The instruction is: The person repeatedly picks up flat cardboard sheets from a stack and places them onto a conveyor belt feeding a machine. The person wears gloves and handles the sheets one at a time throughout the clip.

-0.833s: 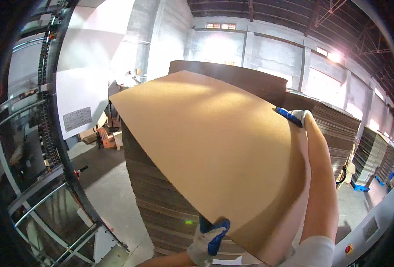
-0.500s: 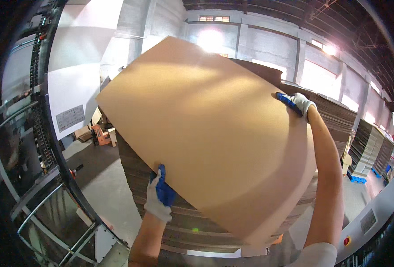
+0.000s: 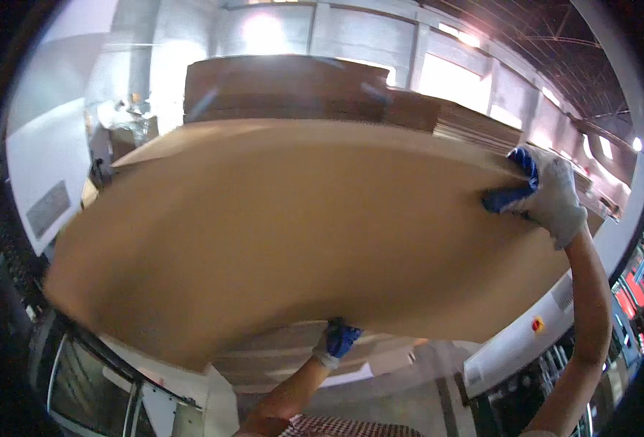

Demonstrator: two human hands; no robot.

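- One gloved left hand (image 3: 340,340), at 6 o'clock, closes its fingers on the near edge, seemingly pinching it.
- Layered stack (image 3: 256,364) of pale board, partly hidden below.
- Tan cardboard sheet (image 3: 285,233), held up across the centre: matte, smooth, bowed. Probably light for its breadth, springy, easily creased; opposite edges look the best holds.
- Gloved right hand (image 3: 547,191), at 3 o'clock, its blue-faced fingers curled tightly over the edge.
- Brown board piles (image 3: 285,87), flat-sided, at 12 o'clock.

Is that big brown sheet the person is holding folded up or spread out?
Spread out: the brown sheet shows one broad face with no visible fold, and the right hand holds its edge.
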